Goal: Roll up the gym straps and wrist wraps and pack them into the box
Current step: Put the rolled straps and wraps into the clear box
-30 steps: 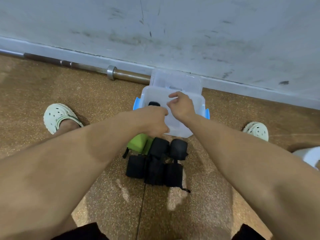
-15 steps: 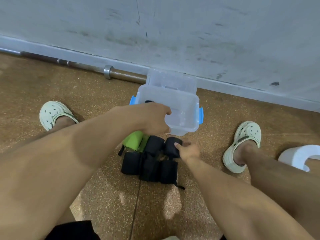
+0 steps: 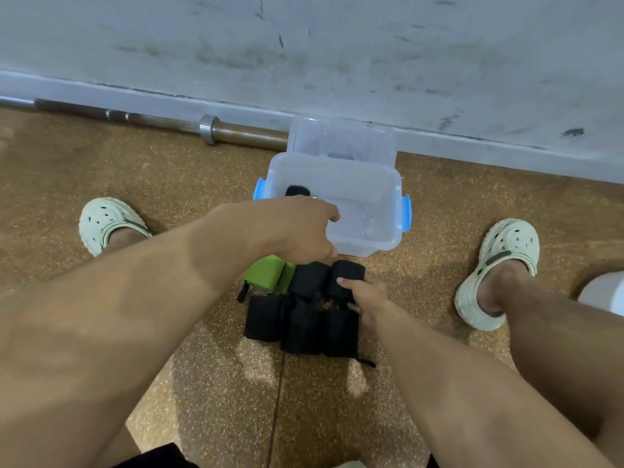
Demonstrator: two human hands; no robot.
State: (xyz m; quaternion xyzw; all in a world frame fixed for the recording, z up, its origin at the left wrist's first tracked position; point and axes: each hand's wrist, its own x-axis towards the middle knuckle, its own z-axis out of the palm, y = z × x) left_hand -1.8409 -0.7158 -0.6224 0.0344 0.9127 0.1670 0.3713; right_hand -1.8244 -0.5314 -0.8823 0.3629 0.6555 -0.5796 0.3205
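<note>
Your right hand [image 3: 366, 298] is down on the floor pile, thumb and fingers pinching the black roll [image 3: 346, 276] at the back right corner of it, just in front of the box [image 3: 388, 211]. Your left hand [image 3: 297, 231] sits over the box's near left corner, fingers curled at the rim; can't really tell if it's gripping the plastic or just resting there. One black roll in the box [image 3: 297, 190] peeks out past your knuckles.

The box is clear, slightly cloudy plastic with rounded corners and blue side latches [image 3: 407, 211], and its lid [image 3: 341, 140] stands behind it against the wall. The black wraps look like soft woven fabric rolled into stubby cylinders, packed touching each other, with a lime green roll [image 3: 268, 273] at the back left. The floor is speckled brown rubber.

Compared with half a second ago, not much has changed: your right hand has closed a bit tighter on that same roll, and your left hasn't moved.
</note>
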